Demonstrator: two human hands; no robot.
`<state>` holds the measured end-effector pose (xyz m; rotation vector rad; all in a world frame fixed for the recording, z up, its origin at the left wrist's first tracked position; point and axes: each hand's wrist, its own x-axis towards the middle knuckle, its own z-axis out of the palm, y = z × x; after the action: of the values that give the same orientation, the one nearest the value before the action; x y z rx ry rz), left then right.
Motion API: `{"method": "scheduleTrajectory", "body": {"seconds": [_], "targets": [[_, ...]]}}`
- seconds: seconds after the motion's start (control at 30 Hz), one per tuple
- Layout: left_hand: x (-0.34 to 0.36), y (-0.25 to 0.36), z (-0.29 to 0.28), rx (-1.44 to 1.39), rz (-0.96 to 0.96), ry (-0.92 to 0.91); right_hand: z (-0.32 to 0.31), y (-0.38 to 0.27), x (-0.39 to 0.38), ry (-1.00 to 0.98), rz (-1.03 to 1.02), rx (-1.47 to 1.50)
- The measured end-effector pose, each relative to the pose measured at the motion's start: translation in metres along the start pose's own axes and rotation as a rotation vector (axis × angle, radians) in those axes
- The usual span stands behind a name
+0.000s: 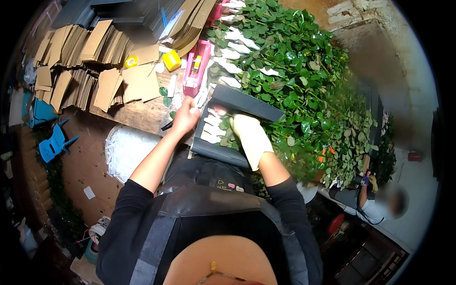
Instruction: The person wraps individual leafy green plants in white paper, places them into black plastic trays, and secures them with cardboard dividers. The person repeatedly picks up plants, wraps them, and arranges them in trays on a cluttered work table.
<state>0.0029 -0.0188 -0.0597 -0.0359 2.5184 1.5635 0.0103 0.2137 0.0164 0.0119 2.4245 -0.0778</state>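
The left hand (pixel 186 116), bare, is at the centre of the frame just left of the black board (pixel 247 103), its fingers curled and its thumb toward the board. It lies right below the near end of the pink dispenser (pixel 197 69); whether its grip is closed on tape or on nothing I cannot tell. Its forearm slants up from the lower left, elbow bent and set out from the body, black sleeve (pixel 124 206) pushed up to the elbow.

The right hand (pixel 248 134), in a cream glove, reaches up and slightly left between the board's upper and lower flaps, its back toward the camera. Its fingertips are hidden among leaves beside the white-wrapped buds (pixel 212 129), so I cannot tell what its grip grasps. That forearm rises from the lower right, leaning left.

The buds lie in a column at the board's left end, mid-frame, above the apron (pixel 209 173).

Farther out, a yellow roll (pixel 171 61) and cardboard pieces (pixel 142 81) sit on the wooden worktop (pixel 135 118) at upper left. Leafy stems (pixel 294 71) heap across the upper right. A tub of white scraps (pixel 130 154) stands left of the left forearm.
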Motion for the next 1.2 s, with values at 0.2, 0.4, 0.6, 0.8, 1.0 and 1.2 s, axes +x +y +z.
{"method": "scheduleTrajectory", "body": {"seconds": [0.2,0.4,0.6,0.8,1.0,1.2], "targets": [[0.005,0.019,0.028,0.104,-0.122,-0.225,-0.004,-0.005,-0.001,-0.008,0.015,0.041],[0.009,-0.001,0.0,-0.513,-0.247,0.203,-0.004,0.001,-0.008,-0.026,0.017,0.084],[-0.003,0.013,-0.024,0.114,-0.014,-0.231,-0.004,0.008,-0.015,-0.065,-0.025,0.112],[-0.007,0.0,0.008,0.104,-0.03,-0.373,0.005,-0.004,-0.007,-0.034,0.035,0.088],[0.001,-0.021,-0.045,-0.137,-0.057,-0.259,-0.003,0.01,-0.017,-0.077,-0.057,0.104],[-0.012,0.03,-0.013,0.348,-0.087,-0.546,0.006,-0.004,-0.015,0.012,0.001,0.039]]}}
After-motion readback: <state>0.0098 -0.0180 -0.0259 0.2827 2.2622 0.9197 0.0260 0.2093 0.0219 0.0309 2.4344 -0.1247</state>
